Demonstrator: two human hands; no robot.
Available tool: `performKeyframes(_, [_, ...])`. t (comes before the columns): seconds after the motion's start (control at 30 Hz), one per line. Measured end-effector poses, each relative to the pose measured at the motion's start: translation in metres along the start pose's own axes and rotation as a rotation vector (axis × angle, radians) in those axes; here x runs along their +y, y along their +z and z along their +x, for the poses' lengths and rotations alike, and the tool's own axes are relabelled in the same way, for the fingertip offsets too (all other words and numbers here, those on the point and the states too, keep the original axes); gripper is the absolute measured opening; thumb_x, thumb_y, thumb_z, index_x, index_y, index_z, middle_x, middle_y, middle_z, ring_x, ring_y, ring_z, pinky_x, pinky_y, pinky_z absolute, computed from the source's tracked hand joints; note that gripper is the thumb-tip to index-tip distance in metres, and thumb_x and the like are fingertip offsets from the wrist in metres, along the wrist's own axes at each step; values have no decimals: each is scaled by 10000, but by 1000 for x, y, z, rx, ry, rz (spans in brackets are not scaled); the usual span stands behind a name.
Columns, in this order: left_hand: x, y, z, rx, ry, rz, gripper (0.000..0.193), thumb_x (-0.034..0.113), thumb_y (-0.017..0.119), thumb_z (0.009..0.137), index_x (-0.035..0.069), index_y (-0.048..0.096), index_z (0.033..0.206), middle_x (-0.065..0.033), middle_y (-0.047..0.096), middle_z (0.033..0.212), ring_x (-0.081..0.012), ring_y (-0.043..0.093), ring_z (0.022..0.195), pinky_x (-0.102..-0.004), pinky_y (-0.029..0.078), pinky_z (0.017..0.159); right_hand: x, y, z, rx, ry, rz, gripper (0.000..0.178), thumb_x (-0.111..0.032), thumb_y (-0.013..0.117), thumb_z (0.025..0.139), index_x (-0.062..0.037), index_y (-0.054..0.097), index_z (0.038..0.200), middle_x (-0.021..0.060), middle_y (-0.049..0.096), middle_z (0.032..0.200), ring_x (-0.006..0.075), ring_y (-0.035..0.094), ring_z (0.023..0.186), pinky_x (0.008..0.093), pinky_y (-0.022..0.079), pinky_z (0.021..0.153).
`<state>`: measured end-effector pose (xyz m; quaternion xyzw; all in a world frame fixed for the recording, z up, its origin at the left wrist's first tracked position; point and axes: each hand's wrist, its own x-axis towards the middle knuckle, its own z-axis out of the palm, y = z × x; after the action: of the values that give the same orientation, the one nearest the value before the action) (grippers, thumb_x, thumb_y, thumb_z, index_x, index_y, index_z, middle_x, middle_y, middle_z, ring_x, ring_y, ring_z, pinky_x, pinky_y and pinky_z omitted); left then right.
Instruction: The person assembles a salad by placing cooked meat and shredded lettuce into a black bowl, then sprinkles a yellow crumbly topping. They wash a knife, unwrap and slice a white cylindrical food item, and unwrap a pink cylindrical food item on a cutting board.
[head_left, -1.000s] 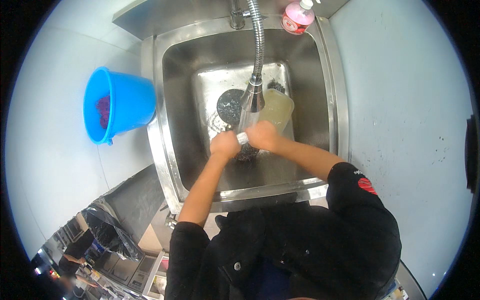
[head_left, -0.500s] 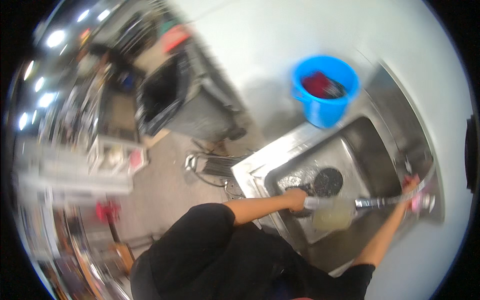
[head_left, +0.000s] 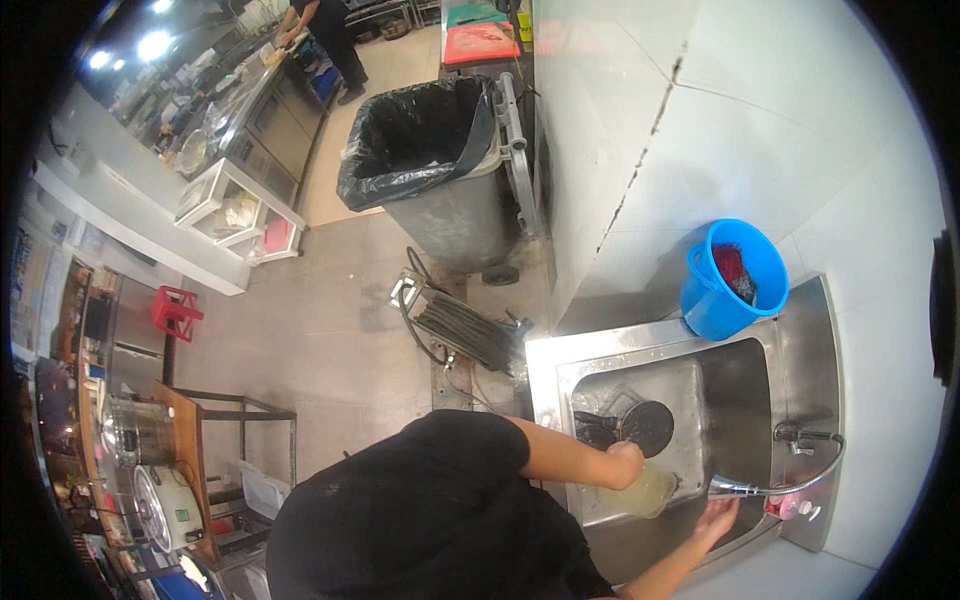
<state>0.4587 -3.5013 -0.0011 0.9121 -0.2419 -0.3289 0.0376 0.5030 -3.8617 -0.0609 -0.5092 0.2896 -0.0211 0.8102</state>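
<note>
My left hand (head_left: 627,465) is over the sink (head_left: 560,350), its fingers curled closed; what is inside them is hidden. Right beside it is a pale yellowish see-through container (head_left: 652,492). A round black disc-like piece (head_left: 647,428) lies on the sink floor just beyond the hand, with a dark item (head_left: 594,430) to its left. My right hand (head_left: 718,520) is at the sink's near right, fingers apart, just below the metal spray head (head_left: 732,487) on its flexible hose (head_left: 815,478). I see nothing in its grasp.
A blue bucket (head_left: 720,300) with dark red and dark contents stands on the sink's far rim. A tap (head_left: 800,437) and a pink bottle (head_left: 785,505) are at the right. A lined grey bin (head_left: 450,215) stands farther off, and a person (head_left: 325,35) works far away.
My right hand has come away from the tap area toward me, beneath the spray head. The left hand is lower, beside the yellowish container. The view has swung and become sharper.
</note>
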Motion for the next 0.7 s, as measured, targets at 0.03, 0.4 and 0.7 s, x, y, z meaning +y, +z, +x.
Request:
performKeyframes(0.03, [-3,-7,-20,47,84,-136,236,180,775,735,71,820,939,-177,780,938,-350,759,876,-451,591,692,12,-1,-30,255,-46,1,396,-384,556,1060,-87,614,1315,42,639,1186,194,603,1143,363,469,955])
performKeyframes(0.4, [-319,101,-419,454,-47,-752,294,309,777,837,96,691,1021,-176,742,966,-416,700,957,-504,548,806,120,246,-330,-338,-462,-1003,275,-277,629,1052,-22,683,1141,5,657,891,122,604,794,271,482,733])
performKeyframes(0.7, [-516,284,-797,879,-442,-1012,270,213,771,866,62,692,1075,-138,735,920,-327,705,919,-433,547,823,389,499,-475,-1110,273,-1333,282,-300,706,992,-20,715,1027,50,711,915,142,648,788,310,525,720])
